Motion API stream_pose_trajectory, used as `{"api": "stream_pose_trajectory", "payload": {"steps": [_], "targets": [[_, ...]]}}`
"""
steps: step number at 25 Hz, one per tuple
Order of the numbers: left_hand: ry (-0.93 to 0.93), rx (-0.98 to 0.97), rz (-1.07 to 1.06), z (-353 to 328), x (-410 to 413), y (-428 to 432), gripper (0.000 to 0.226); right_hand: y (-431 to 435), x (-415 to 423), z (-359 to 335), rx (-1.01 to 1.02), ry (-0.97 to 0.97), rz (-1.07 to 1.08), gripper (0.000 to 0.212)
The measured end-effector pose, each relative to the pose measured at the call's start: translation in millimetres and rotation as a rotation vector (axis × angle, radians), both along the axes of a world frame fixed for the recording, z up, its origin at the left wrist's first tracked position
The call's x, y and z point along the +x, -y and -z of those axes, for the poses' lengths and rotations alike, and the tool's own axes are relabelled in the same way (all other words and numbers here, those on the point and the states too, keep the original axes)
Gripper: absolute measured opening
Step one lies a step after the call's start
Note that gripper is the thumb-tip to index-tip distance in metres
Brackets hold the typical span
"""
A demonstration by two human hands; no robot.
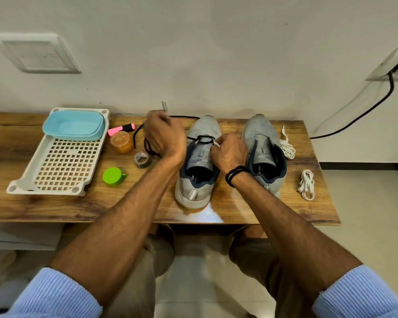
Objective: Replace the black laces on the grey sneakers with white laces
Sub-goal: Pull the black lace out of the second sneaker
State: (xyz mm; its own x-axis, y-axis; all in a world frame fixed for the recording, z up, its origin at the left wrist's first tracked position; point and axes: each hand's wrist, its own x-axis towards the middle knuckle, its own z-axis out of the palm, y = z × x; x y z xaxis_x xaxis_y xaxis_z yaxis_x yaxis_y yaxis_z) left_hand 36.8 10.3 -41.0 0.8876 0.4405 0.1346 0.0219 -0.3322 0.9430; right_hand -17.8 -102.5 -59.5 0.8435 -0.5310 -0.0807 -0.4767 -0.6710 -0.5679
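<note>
Now L hand (164, 136) is gripping black lace (146, 146), limp & light, prob. sliding easily; R hand (228, 154) is pinching sneaker (198, 177) at eyelets; best grabbing lace nr tip.

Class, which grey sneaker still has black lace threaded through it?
The sneaker between the left hand and right hand: black lace still crosses its front eyelets. The other sneaker, beside the white laces, shows none.
</note>
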Motion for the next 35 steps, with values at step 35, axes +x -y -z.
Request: {"api": "stream_pose_trajectory", "payload": {"steps": [35], "targets": [[-0.566, 0.051, 0.538, -5.6, 9.9, -10.9, 0.023, -1.5, 22.9, 24.0, -0.225, 0.021, -0.349, 0.024]]}}
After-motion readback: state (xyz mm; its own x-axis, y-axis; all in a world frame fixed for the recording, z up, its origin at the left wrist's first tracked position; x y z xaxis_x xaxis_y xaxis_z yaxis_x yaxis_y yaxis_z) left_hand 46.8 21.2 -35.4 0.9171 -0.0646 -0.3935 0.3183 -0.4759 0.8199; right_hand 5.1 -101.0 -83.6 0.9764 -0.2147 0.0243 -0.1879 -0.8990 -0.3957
